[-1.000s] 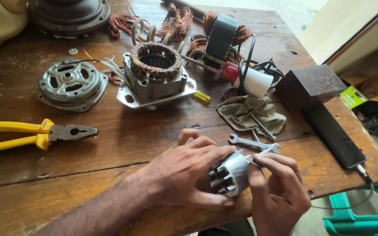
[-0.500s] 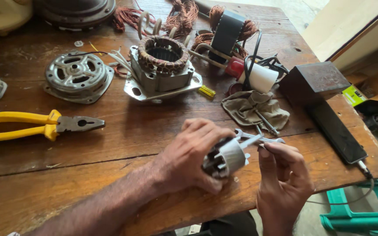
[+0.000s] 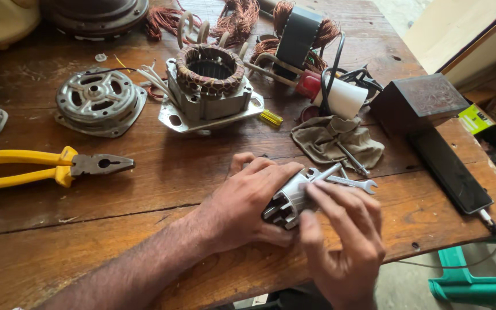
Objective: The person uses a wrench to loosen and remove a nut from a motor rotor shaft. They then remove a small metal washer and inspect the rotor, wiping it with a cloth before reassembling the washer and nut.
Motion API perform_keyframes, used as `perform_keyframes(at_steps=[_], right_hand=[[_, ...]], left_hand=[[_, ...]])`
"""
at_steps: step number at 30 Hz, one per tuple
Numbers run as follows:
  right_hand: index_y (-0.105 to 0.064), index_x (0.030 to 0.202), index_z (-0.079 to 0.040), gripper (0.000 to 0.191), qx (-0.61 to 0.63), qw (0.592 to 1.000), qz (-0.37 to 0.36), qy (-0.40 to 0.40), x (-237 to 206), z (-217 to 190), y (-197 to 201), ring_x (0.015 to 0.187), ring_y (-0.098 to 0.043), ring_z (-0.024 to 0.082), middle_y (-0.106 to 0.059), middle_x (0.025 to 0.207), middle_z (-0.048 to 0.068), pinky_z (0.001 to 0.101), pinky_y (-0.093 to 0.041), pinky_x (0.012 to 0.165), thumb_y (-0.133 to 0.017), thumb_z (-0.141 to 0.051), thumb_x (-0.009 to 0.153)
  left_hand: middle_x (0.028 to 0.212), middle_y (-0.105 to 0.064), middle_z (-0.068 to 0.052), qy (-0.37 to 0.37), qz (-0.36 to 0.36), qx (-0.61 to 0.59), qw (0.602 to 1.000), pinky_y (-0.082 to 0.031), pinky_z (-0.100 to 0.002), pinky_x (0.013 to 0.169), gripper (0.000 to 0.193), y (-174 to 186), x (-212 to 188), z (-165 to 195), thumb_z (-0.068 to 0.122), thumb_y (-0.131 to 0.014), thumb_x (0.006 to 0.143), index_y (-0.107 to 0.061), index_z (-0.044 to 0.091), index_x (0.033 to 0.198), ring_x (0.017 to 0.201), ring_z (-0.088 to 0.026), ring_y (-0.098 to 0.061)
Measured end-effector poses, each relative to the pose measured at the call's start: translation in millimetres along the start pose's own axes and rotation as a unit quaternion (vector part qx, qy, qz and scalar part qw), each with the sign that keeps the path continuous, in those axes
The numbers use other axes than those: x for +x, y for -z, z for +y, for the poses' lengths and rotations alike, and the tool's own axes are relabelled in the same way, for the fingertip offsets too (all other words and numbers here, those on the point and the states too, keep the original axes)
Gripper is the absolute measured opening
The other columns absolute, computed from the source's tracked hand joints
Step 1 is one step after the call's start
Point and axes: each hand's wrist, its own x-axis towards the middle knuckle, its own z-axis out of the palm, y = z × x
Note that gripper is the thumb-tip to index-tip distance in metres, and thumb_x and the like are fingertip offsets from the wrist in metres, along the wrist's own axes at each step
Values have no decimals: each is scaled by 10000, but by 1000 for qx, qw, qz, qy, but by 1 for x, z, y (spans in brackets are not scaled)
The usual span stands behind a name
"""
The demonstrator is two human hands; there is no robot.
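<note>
My left hand (image 3: 247,202) wraps around a silver motor rotor (image 3: 287,201) near the front edge of the wooden table (image 3: 144,172). The rotor's shaft (image 3: 329,171) points up and to the right. My right hand (image 3: 343,241) rests its fingers on the rotor's right side, thumb below it. A small open-ended spanner (image 3: 351,182) lies on the table just past the fingers. Whether my right hand grips the rotor or only touches it is unclear.
A motor stator with copper windings (image 3: 210,86) stands mid-table, a round metal end cover (image 3: 99,102) to its left. Yellow-handled pliers (image 3: 47,166) lie at left. A rag with tools (image 3: 337,140), a white cylinder (image 3: 345,99), a dark box (image 3: 417,102) and a phone (image 3: 449,172) sit right.
Both hands with the rotor stay at the table's front edge; my right hand has slid over the rotor's side, and the view has shifted slightly.
</note>
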Motion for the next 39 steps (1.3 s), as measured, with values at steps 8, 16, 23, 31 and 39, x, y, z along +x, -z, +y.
perform_keyframes(at_steps=[8, 16, 23, 31, 39], right_hand=[[-761, 1034, -18, 187, -23, 998, 57, 17, -8, 2, -2, 1053, -685, 271, -743, 1046, 90, 367, -545, 987, -730, 32, 857], [-744, 1048, 8, 196, 11, 995, 82, -55, -20, -3, -8, 984, -698, 230, -718, 1010, 121, 342, -570, 921, -766, 47, 857], [-745, 1131, 8, 207, 70, 992, 55, -94, -20, 2, -4, 1125, -725, 236, -751, 1139, 124, 336, -545, 1051, -660, 2, 942], [-726, 1208, 24, 299, 115, 983, -5, -142, -20, 12, -2, 1120, -715, 236, -741, 1190, 157, 327, -533, 983, -600, -147, 997], [-715, 1204, 19, 278, 165, 977, -25, -131, -22, 17, -1, 1198, -681, 249, -727, 1217, 146, 354, -500, 1056, -599, -132, 1001]], left_hand=[[1300, -646, -100, -34, 22, 57, 998, -320, -448, 1120, 1003, -7, -2, 3, 410, -894, 588, -487, 24, 1419, 1255, -279, -577], [1198, -674, -69, -24, 53, 96, 994, -253, -563, 1065, 1006, -11, -4, 7, 566, -895, 577, -536, 51, 1363, 1184, -247, -604], [1412, -523, -236, 29, 106, 123, 986, -181, -614, 1092, 959, -11, -3, 29, 647, -871, 607, -553, 39, 1276, 1417, -367, -433], [1474, -515, -199, -14, 128, 88, 988, -259, -596, 1165, 685, 3, -5, 21, 617, -834, 712, -571, 66, 1023, 1450, -356, -449], [1370, -569, -247, -44, 45, 46, 997, -387, -520, 1109, 912, 14, 2, -2, 706, -806, 705, -623, -2, 1249, 1313, -391, -522]])
